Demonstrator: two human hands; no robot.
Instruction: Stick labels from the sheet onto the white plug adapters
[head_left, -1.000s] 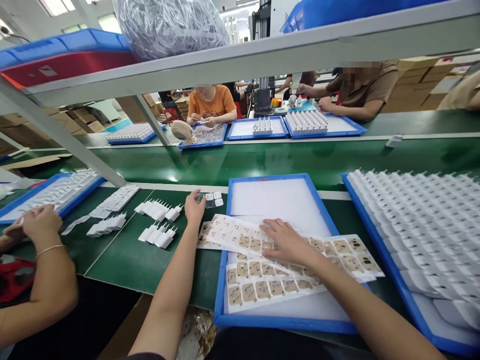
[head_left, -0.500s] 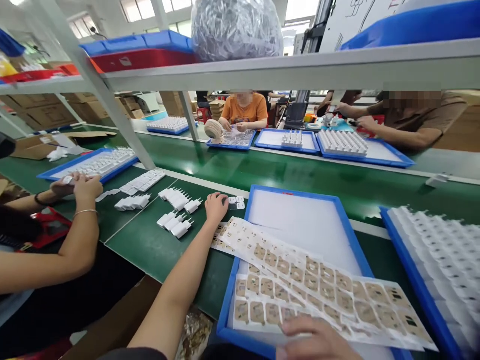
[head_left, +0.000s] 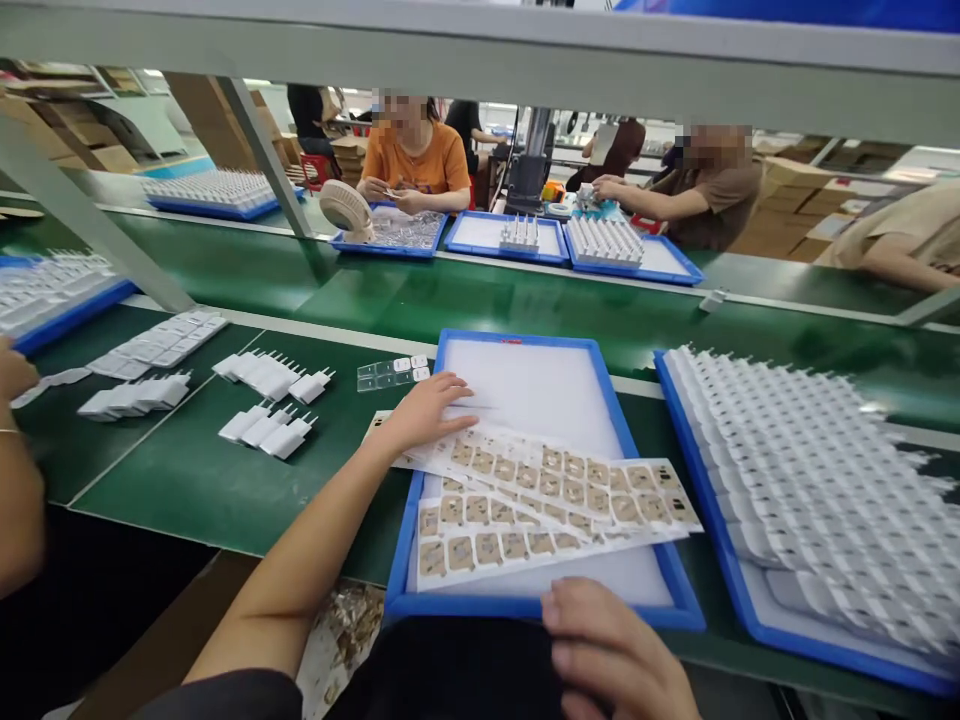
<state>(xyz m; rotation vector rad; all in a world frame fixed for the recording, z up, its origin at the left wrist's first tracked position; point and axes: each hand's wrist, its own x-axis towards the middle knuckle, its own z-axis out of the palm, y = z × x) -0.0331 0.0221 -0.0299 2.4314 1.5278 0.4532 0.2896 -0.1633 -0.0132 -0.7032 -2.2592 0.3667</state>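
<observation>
My left hand reaches over the left side of a blue-rimmed tray, fingers stretched out and nothing visible in them. Beneath it, white sheets of brown, rounded-square die-cut pieces lie fanned across the tray. A clear strip with several white square labels lies on the green table just beyond that hand. My right hand hovers at the tray's front edge, fingers loosely bent and apart, holding nothing I can see. White plug adapters lie in groups to the left.
At right, a blue tray carries many rows of white plug adapters. More adapters and a row of white pieces lie at left beside a co-worker's arm. A shelf beam crosses overhead. Co-workers sit across the green bench.
My left hand has moved from the label strip over to the tray, uncovering the strip's clear part. My right hand has drawn back from the sheets. The camera view has shifted.
</observation>
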